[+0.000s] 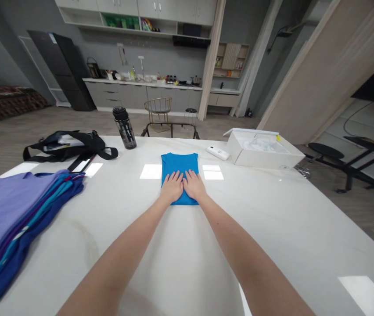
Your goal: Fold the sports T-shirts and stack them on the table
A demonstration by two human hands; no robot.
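A blue shirt (179, 161), folded into a compact rectangle, lies flat on the white table (108, 228) in front of me. My left hand (172, 186) rests palm down on its lower left part, fingers stretched forward. Beside it, my right hand (194, 184) lies flat on the lower right part, also with fingers extended. The two hands are side by side, close together around the thumbs. Neither one grips the cloth. The shirt's neckline faces away from me, and some of its lower half is hidden under my hands.
Stacked shirts (19, 206) in purple and blue lie at the left. Behind them are a black bag (71, 147) and a dark bottle (125, 128). A white handheld device (217, 152) lies near an open white box (262, 151) at the back right. A chair (172, 127) stands beyond the far edge.
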